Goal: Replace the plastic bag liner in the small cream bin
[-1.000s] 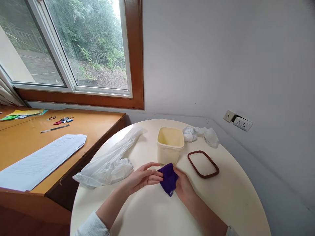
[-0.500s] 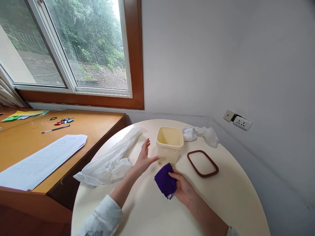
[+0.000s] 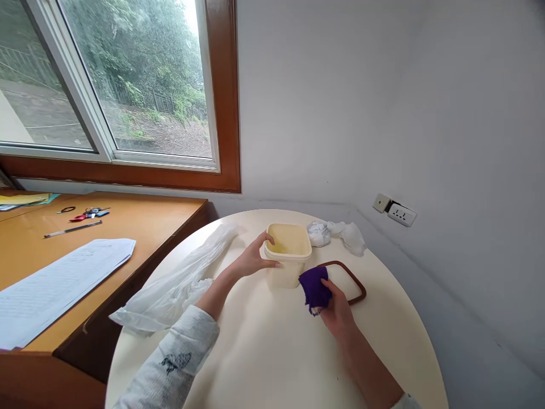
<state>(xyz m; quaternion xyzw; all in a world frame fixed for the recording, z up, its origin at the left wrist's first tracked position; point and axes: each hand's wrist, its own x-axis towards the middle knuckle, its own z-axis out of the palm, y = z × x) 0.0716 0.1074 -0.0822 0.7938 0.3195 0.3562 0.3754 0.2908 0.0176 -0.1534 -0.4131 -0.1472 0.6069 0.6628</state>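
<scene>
A cream plastic bin (image 3: 283,274) stands upright on the round white table (image 3: 272,352). My left hand (image 3: 251,257) grips its left rim, fingertips over the edge and thumb against the outer front wall. Folded purple cloth (image 3: 315,287) is pinched in my right hand (image 3: 338,312), just right of the bin and apart from it. Behind the cloth, a brown rounded-square ring (image 3: 361,292) lies flat, its left part hidden by the cloth and hand.
A crumpled clear plastic bag (image 3: 170,295) spreads over the table's left side. A white bundled bag (image 3: 340,233) lies behind, against the wall side. The wooden desk at left holds paper sheets (image 3: 72,284), a pen (image 3: 73,229) and keys (image 3: 91,213).
My left hand has moved onto the bin's rim and closed there. My right hand has carried the purple cloth to the right, over the ring's near side. The view has shifted slightly.
</scene>
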